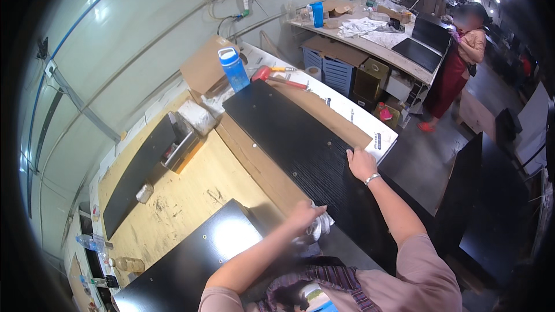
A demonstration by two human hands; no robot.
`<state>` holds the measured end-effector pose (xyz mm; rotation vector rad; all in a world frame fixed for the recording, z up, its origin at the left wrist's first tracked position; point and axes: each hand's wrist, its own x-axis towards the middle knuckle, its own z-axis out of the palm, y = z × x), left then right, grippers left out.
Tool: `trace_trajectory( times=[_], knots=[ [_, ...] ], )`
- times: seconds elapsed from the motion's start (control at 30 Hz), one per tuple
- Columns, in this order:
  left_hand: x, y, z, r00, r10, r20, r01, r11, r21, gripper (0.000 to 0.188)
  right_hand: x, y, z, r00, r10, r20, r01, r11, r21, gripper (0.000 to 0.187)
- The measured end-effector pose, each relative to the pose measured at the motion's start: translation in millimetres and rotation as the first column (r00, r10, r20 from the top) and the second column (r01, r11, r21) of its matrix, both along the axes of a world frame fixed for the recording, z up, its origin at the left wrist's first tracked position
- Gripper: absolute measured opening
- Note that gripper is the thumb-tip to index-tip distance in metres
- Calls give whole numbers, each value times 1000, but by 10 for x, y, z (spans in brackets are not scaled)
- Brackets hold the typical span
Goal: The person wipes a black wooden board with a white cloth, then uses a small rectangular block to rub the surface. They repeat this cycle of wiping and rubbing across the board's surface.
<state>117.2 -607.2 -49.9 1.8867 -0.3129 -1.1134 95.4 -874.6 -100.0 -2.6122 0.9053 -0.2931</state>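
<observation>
A long black wood-grain board [277, 121] with small holes lies slantwise before me on brown cardboard. My right hand [362, 165], with a bracelet at the wrist, is closed over the board's right edge. Beside its left edge, nearer my body, my left hand [307, 215] is closed on a crumpled whitish cloth [319, 229]. Blur hides the cloth's exact shape and part of those fingers. A second black board [202, 242], shiny and with small fittings, lies to the left of my left hand.
A blue bottle [233, 70] and a red-handled hammer [283, 81] stand and lie beyond the board. At left are a curved black panel [139, 173] and an open box [182, 144]. A person in a red apron [448, 81] stands at another bench [370, 37]; black panels [491, 208] lean at right.
</observation>
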Motion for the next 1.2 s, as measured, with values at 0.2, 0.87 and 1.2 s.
trace_trajectory(
  times=[0.2,0.87,1.2],
  knots=[
    [-78,-94,-70,1000,-7,3,7,1000,3,36,82,-99,0,997,83,2,-82,994,-66,49],
    [-447,3408,698,258,965,54,-677,221,-702,37,480,1031,470,494,736,463,-766,621,-169,47],
    [-752,4407,736,-123,983,137,-653,24,-757,34,-486,2368,509,379,861,340,-872,208,444,56]
  ],
)
